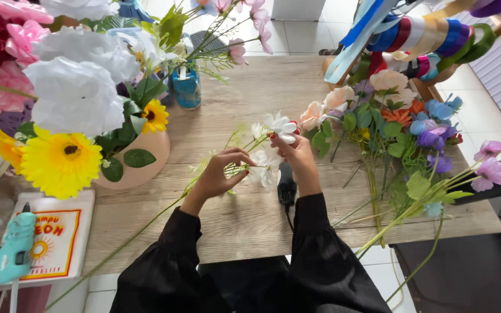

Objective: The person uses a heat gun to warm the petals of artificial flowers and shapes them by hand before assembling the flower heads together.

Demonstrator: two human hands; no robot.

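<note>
A long green artificial flower stem [146,223] runs from the lower left up to the middle of the wooden table [250,93]. My left hand [220,174] is closed around that stem just below its white blossoms [263,168]. My right hand [297,155] pinches a white flower head [282,126] at the stem's top between its fingertips. Both arms wear black sleeves. A black tool [286,186] with a cord lies on the table under my right wrist.
A peach vase [146,156] with yellow sunflowers and white and pink blooms stands left. Loose artificial flowers [395,127] in peach, blue and purple lie right. Ribbon rolls [424,37] hang top right. A teal glue gun [7,252] rests on a printed box at lower left; a blue bottle [187,87] stands behind.
</note>
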